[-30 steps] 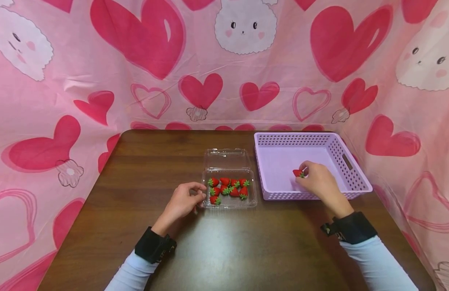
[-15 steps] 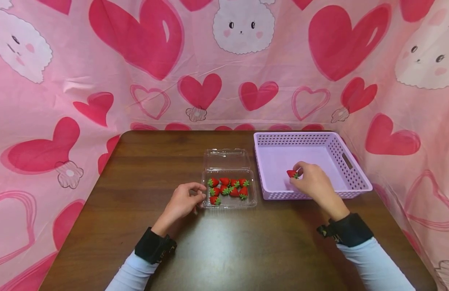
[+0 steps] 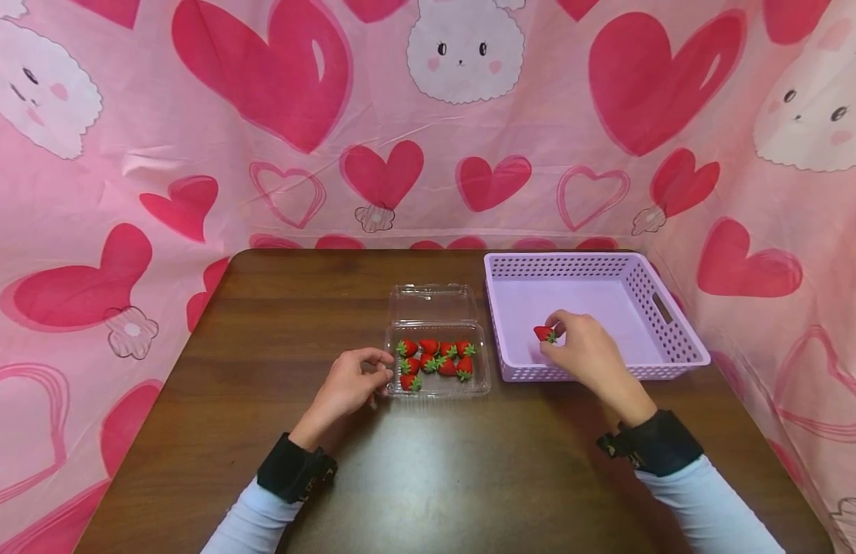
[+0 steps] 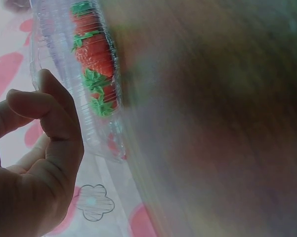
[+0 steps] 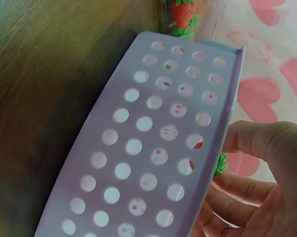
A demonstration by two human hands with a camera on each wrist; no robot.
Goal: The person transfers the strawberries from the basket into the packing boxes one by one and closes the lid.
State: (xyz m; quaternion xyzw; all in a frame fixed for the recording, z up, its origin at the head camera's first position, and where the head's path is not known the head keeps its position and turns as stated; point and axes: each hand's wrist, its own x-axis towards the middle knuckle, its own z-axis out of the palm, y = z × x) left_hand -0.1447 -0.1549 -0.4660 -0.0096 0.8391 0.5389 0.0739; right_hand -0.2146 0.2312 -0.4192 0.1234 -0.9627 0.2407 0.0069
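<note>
In the head view my right hand (image 3: 587, 354) pinches a red strawberry (image 3: 543, 333) with green leaves between thumb and fingers. It is over the lilac basket (image 3: 677, 327), near its front left part. The right wrist view shows the perforated basket wall hiding most of that strawberry; its leaves (image 5: 221, 164) peek past the rim. A clear plastic clamshell box (image 3: 479, 377), lid raised at the back, holds several strawberries (image 3: 429, 362). My left hand (image 3: 352, 381) rests by the box's left edge, its fingers loosely bent and a fingertip seemingly touching the rim in the left wrist view.
Both containers stand on a dark wooden table (image 3: 289, 308), the basket just right of the box with a narrow gap between. A pink heart-patterned cloth (image 3: 213, 123) hangs behind and along both sides. The clear lid (image 3: 433, 304) leans open behind the box.
My right hand has moved left inside the basket, carrying the strawberry toward the box's side. The left hand and the box have stayed in place.
</note>
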